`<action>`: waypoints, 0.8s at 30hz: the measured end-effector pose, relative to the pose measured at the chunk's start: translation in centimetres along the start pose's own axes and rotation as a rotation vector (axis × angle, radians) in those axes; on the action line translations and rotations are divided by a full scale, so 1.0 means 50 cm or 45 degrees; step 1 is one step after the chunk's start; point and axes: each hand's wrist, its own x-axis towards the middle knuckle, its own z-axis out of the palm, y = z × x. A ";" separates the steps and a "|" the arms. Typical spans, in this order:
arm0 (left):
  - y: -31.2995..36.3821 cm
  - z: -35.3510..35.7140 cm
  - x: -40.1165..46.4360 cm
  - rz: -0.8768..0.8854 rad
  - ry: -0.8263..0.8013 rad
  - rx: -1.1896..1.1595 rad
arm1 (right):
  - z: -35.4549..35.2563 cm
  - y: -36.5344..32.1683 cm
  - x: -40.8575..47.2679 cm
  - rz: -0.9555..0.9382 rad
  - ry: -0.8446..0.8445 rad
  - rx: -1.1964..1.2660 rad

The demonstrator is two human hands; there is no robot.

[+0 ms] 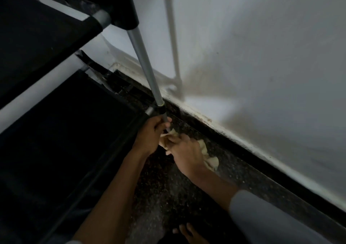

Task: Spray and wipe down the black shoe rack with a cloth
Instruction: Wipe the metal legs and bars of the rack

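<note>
The black shoe rack (46,43) fills the left side, with black fabric shelves and a grey metal corner pole (144,62) running down to the floor. My left hand (149,135) grips the bottom of that pole just under its black joint. My right hand (185,152) holds a crumpled pale yellow cloth (209,157) against the foot of the pole, near the floor. No spray bottle is in view.
A white wall (262,56) with a grimy skirting edge (206,120) runs diagonally on the right, close to the pole. Below lies dark speckled floor (168,197). My bare foot (189,232) and grey-clad knee (271,221) sit at the bottom.
</note>
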 end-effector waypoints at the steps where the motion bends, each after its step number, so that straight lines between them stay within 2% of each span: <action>1: 0.001 -0.002 0.001 0.000 -0.016 0.009 | 0.011 -0.010 0.013 0.041 -0.072 -0.040; 3: 0.003 -0.005 0.003 0.001 -0.040 0.028 | 0.028 -0.032 0.032 0.062 -0.120 -0.100; 5: 0.006 -0.006 0.000 -0.012 -0.042 0.010 | -0.002 -0.034 0.040 0.140 -0.150 0.020; 8: 0.006 -0.003 -0.003 -0.023 -0.030 -0.001 | -0.036 -0.010 0.052 0.401 -0.234 0.150; 10: 0.003 -0.001 -0.002 -0.011 -0.017 -0.007 | -0.032 0.009 0.047 0.444 -0.107 0.133; 12: 0.000 0.002 -0.003 0.017 -0.001 0.004 | -0.022 0.012 0.041 0.382 -0.024 0.118; 17: 0.006 0.005 -0.005 0.026 0.008 0.016 | 0.028 0.001 0.029 0.199 -0.261 -0.207; 19: 0.009 0.005 -0.008 0.019 0.005 0.040 | 0.023 -0.011 0.030 0.123 -0.283 -0.284; 22: 0.007 0.006 -0.006 -0.001 -0.009 0.072 | -0.018 -0.017 0.037 0.082 -0.264 -0.137; 24: 0.005 0.006 -0.001 -0.007 -0.007 0.100 | -0.012 -0.018 0.034 0.141 -0.131 -0.071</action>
